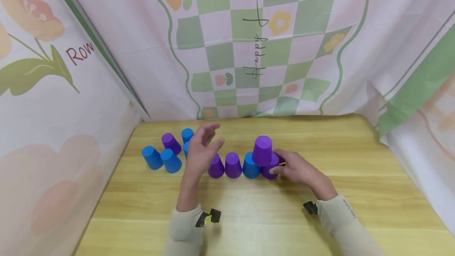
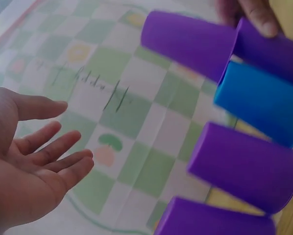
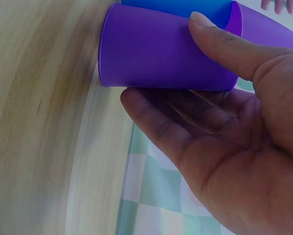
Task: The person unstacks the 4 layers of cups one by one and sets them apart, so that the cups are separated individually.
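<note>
My right hand (image 1: 296, 167) holds an upside-down purple cup (image 1: 269, 171) at the right end of a row, its thumb on the near face and its fingers along the outer side. Another purple cup (image 1: 262, 151) rests upside down on top, across that cup and the blue cup (image 1: 251, 168) beside it. Further left in the row stand two more purple cups (image 1: 233, 166). My left hand (image 1: 202, 153) is raised above the row's left end, and its spread fingers (image 2: 58, 164) touch nothing in the left wrist view.
Several more upside-down cups stand at the left: a blue cup (image 1: 152, 158), a purple cup (image 1: 171, 143) and other blue cups (image 1: 171, 161), one partly hidden behind my left hand. Patterned cloth (image 1: 245, 50) hangs along the far edge of the wooden table (image 1: 241, 216).
</note>
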`<state>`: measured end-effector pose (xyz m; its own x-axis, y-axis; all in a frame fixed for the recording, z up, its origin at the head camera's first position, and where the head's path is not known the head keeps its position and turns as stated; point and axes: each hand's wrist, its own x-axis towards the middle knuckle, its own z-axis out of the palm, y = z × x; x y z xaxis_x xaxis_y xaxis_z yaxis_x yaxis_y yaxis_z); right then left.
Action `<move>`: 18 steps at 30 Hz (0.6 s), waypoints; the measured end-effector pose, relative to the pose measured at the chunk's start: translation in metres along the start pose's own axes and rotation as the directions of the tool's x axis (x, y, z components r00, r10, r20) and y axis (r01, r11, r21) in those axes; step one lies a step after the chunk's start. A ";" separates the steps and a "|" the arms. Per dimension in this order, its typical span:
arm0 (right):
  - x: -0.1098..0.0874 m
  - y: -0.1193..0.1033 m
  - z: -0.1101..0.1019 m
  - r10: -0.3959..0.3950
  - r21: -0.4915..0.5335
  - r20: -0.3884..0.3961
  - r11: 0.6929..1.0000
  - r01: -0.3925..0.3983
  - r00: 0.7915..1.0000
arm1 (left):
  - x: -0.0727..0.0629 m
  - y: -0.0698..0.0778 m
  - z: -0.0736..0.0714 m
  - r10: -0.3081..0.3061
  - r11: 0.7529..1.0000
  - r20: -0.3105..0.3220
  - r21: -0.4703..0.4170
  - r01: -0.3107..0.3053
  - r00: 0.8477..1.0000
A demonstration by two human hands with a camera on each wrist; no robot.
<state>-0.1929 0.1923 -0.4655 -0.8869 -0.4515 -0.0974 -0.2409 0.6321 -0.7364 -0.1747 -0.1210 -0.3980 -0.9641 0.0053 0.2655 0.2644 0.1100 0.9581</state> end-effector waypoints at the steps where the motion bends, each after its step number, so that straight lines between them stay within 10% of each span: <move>1: 0.000 0.000 0.000 -0.001 -0.001 -0.001 1.000 0.001 1.000 | 0.000 0.000 0.004 0.011 1.000 0.019 -0.005 -0.011 1.000; 18: -0.001 0.001 0.001 -0.016 -0.004 -0.010 1.000 0.016 1.000 | 0.000 -0.018 0.059 -0.043 0.995 0.257 0.093 0.019 0.965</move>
<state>-0.1921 0.1926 -0.4662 -0.8870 -0.4549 -0.0791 -0.2563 0.6277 -0.7351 -0.1806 -0.0639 -0.4215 -0.9482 0.2561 0.1878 0.2425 0.2019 0.9489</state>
